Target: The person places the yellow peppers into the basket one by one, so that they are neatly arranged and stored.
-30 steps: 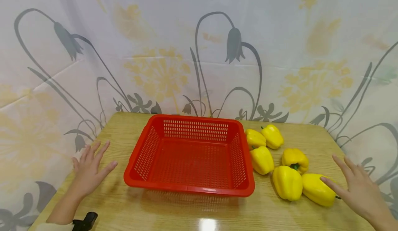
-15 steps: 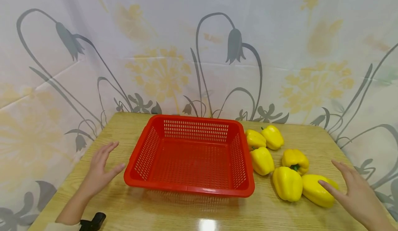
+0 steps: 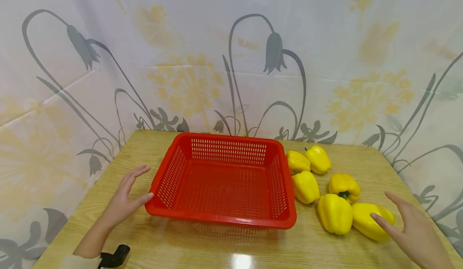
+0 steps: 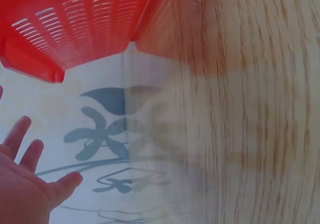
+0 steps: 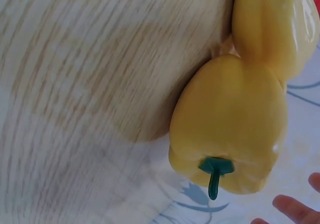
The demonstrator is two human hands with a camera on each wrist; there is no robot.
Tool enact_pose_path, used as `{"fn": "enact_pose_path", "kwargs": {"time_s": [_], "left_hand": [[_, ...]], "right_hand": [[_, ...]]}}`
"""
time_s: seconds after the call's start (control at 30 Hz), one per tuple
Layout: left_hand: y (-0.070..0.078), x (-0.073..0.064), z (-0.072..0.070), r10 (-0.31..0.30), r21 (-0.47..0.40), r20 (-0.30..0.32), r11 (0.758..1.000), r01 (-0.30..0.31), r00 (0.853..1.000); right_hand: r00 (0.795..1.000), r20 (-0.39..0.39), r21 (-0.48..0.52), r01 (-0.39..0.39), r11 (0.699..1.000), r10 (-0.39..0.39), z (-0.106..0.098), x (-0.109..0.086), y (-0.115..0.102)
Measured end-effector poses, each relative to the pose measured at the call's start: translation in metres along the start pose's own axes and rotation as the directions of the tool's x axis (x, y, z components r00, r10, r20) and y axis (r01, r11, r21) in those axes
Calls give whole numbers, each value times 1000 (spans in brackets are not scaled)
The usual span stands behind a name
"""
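A red plastic basket [image 3: 224, 220] with slotted walls stands mid-table with nothing in it. Just left of it is my left hand [image 3: 123, 204], fingers spread, thumb tip right at the rim in the head view. The left wrist view has the basket wall [image 4: 90, 26] above the spread fingers. On the right, my right hand [image 3: 416, 233] hovers with fingers apart beside a yellow bell pepper [image 3: 370, 220] lying on its side and holds nothing. That pepper [image 5: 227, 119] points its green stem towards the right wrist camera, fingertips at the lower right.
Several more yellow bell peppers lie right of the basket, among them an upright one [image 3: 334, 214], one by the basket wall [image 3: 305, 186] and one at the back [image 3: 318, 159]. A floral cloth [image 3: 202, 40] hangs behind the wooden table [image 3: 202, 249].
My left hand has moved right, up to the basket's left side, its fingers drawing closer together. My right hand has shifted slightly lower and left. Basket and peppers stay put.
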State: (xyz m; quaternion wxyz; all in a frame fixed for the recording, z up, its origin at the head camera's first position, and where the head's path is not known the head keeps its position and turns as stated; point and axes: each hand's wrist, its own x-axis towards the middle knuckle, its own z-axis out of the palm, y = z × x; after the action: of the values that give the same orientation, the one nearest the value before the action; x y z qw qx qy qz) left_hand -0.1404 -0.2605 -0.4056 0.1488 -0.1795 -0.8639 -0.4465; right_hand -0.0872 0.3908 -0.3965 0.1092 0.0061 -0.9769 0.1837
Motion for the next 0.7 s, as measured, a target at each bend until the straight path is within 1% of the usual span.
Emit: {"fn": "enact_pose_path", "kwargs": {"time_s": [0.17, 0.33, 0.43, 0.5, 0.57, 0.63, 0.7], "left_hand": [[1, 1, 4, 60, -18, 9, 998, -60, 998], [2, 2, 9, 147, -48, 26, 988, -146, 989], [2, 1, 11, 164, -78, 47, 984, -160, 985], [2, 1, 12, 164, -109, 56, 981, -158, 985], [1, 0, 13, 166, -158, 56, 975, -156, 984], [0, 0, 15, 172, -230, 49, 960, -156, 984], [0, 0, 17, 177, -305, 40, 939, -157, 983]], "right_hand": [[1000, 7, -1, -17, 1000, 17, 2, -2, 0], [1000, -12, -16, -5, 1000, 4, 4, -4, 1], [1000, -23, -31, -10, 999, 9, 5, -6, 2], [999, -26, -42, -22, 999, 21, 5, -8, 1], [999, -31, -53, -26, 998, 25, 6, -10, -1], [999, -42, -65, -28, 997, 25, 6, -13, -3], [998, -54, -76, -22, 997, 18, 6, -15, -5]]}}
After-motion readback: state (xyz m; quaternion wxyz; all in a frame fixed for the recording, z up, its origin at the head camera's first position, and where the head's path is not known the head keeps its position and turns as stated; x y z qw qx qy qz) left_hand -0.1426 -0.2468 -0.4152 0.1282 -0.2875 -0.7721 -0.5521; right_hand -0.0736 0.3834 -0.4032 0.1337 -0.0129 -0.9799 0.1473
